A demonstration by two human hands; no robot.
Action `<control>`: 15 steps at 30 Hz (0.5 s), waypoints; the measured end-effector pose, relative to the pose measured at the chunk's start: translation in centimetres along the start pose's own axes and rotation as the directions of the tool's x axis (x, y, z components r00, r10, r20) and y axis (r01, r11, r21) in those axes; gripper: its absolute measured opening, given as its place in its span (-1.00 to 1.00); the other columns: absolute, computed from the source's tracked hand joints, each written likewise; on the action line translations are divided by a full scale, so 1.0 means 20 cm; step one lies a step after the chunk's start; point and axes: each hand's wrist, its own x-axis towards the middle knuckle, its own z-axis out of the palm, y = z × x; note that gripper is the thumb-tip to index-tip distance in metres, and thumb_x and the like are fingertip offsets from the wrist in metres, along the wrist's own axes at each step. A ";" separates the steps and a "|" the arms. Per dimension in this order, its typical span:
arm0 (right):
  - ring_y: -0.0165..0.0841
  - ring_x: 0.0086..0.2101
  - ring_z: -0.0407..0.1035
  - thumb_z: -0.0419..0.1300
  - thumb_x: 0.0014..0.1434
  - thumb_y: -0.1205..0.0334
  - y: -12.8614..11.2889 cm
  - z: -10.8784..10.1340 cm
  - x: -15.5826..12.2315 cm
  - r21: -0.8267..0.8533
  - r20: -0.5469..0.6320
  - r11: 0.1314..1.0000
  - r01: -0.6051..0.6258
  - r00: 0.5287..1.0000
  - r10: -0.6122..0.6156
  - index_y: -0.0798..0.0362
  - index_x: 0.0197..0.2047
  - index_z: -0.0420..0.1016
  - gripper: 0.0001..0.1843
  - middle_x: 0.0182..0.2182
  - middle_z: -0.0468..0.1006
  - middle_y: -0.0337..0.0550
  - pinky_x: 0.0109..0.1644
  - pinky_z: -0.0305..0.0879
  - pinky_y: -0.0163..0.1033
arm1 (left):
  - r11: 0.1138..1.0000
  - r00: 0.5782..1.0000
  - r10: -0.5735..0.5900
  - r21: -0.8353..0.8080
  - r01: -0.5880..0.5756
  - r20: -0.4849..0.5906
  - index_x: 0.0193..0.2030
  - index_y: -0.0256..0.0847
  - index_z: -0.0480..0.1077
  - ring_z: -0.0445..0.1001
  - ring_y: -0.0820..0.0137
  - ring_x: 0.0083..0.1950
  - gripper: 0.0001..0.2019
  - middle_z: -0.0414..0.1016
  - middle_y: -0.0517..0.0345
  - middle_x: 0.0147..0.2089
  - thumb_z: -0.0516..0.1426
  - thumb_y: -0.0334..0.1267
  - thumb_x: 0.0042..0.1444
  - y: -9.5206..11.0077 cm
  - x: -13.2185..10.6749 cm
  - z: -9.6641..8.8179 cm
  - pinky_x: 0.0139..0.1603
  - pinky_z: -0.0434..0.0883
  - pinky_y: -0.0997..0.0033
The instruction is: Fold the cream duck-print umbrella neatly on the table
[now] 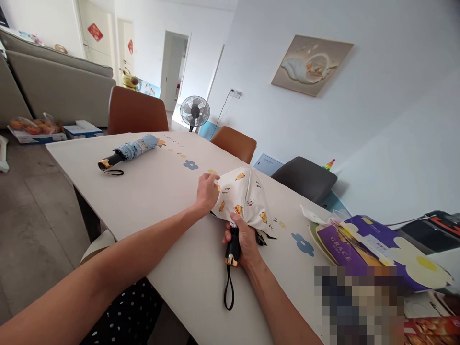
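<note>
A white folding umbrella (pixel 247 194) with yellow cartoon prints is in front of me, its canopy loose and partly spread. My right hand (pixel 244 237) wraps round the top of its black handle, thumb against the cloth. A gold end and a black wrist strap (pixel 229 290) hang below that hand. At the canopy's left edge, my left hand (pixel 208 191) has its fingers curled and closed on the fabric; the fingertips are partly hidden. A blue folding umbrella (pixel 138 147) with a black and gold handle lies rolled up on the far left of the table.
The white table (pixel 161 191) carries flower prints. Purple boxes (pixel 359 244) and bags are piled at the right, beside a blurred patch. Brown chairs (pixel 138 110) and a dark grey chair (pixel 305 177) line the far sides. A fan (pixel 194 112) stands behind.
</note>
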 end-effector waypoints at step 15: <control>-0.49 -0.81 0.11 0.10 0.03 0.00 0.01 -0.03 -0.02 -0.232 0.177 0.969 -0.088 0.975 0.131 0.11 -0.62 0.29 -0.62 -0.84 0.25 -0.27 -0.73 0.11 -0.39 | 0.502 0.597 -0.198 -0.443 0.743 0.777 -0.18 -0.31 0.38 0.50 0.21 -0.29 -0.65 0.52 -0.05 -0.33 0.22 -0.23 -0.15 0.14 -0.07 0.10 -0.24 0.46 0.23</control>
